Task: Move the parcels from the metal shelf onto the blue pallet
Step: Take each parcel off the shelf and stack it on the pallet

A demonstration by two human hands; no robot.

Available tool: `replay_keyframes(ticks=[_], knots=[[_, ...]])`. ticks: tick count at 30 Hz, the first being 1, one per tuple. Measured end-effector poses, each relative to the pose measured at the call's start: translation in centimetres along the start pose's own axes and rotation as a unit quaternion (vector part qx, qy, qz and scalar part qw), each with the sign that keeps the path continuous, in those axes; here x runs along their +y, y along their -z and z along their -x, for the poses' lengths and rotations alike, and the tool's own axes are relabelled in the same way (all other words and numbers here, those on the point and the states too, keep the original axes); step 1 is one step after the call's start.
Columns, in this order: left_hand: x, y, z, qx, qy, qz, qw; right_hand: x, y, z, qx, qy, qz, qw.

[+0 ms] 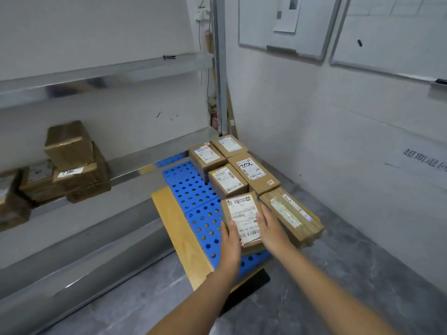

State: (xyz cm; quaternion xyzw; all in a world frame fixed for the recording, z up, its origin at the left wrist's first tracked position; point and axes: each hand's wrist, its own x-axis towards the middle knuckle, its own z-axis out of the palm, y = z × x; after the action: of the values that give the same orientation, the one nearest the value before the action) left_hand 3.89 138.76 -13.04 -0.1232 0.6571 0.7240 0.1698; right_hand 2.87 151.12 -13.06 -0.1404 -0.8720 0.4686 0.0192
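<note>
While the near parcel (243, 215) sat low over the front right corner of the blue pallet (191, 187), resting on it or just short of it, which I could not tell, both hands had hold of it. The left hand (231, 235) gripped its left side and the right hand (271, 228) its right side, each with the thumb up on the printed label and the fingers down the flank, mostly hidden. It lay just beside a taped parcel (291, 216) on its right and just in front of four more parcels (227, 181) packed in two rows toward the wall, so the step in hand looked like setting down the sixth one. Several brown parcels (72, 163) were stacked on the metal shelf (145, 160) to the left, so the job seemed some way from finished. Next, the hands would need to settle the parcel square against its neighbours and slip out without dragging it, then go left to the shelf and take the top box first, since pulling a lower one could topple the pile
</note>
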Motion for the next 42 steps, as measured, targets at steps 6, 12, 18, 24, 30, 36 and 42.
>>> replay_keyframes(ticks=[6, 12, 18, 24, 30, 36, 42], knots=[[-1.1, -3.2, -4.1, 0.03, 0.01, -0.011, 0.999, 3.9, 1.4, -4.7, -0.002, 0.017, 0.169, 0.986], [-2.4, -5.2, -9.0, 0.064, 0.025, 0.019, 0.997, 5.9, 1.5, -10.3, -0.04, 0.055, 0.24, 0.969], [-2.7, -6.2, -11.8, 0.087, 0.028, 0.013, 0.996, 7.5, 1.7, -13.6, -0.075, 0.083, 0.309, 0.944], [-4.2, -6.8, -12.9, 0.117, 0.05, 0.004, 0.992, 9.1, 1.9, -15.0, -0.122, 0.101, 0.337, 0.928], [-4.6, -8.2, -13.7, 0.151, 0.05, -0.009, 0.987, 9.6, 2.3, -15.7, -0.127, 0.115, 0.334, 0.927], [-3.6, -8.6, -13.3, 0.179, 0.045, -0.027, 0.982, 9.0, 2.7, -16.0, -0.135, 0.144, 0.34, 0.919], [-0.7, -7.7, -12.4, 0.225, 0.012, -0.089, 0.97, 5.2, 2.9, -17.0, -0.125, 0.224, 0.306, 0.917]])
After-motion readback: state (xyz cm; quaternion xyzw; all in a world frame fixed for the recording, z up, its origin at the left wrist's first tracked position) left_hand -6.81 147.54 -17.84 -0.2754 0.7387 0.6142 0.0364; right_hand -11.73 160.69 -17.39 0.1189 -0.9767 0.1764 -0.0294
